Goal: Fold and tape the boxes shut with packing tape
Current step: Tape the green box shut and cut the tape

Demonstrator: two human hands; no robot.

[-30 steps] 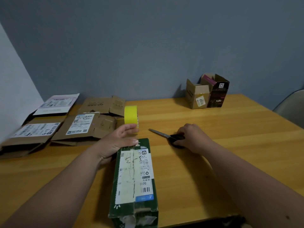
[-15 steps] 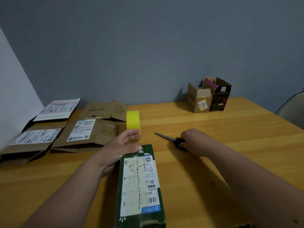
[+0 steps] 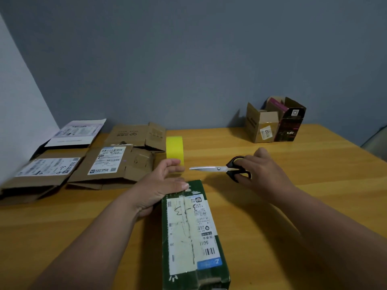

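A long dark green box with a white shipping label lies on the wooden table, pointing away from me. My left hand rests at its far left corner, thumb along the top edge, fingers reaching toward a yellow tape roll that stands on edge just behind. My right hand grips the black handles of a pair of scissors, blades closed and pointing left.
Several flattened cardboard boxes with labels lie at the left, near the white wall. Two opened small boxes, one brown and one black, stand at the back right. A chair edge shows at far right.
My right hand has lifted the scissors off the table and turned them so the handles show. The left hand stays at the box corner by the tape.
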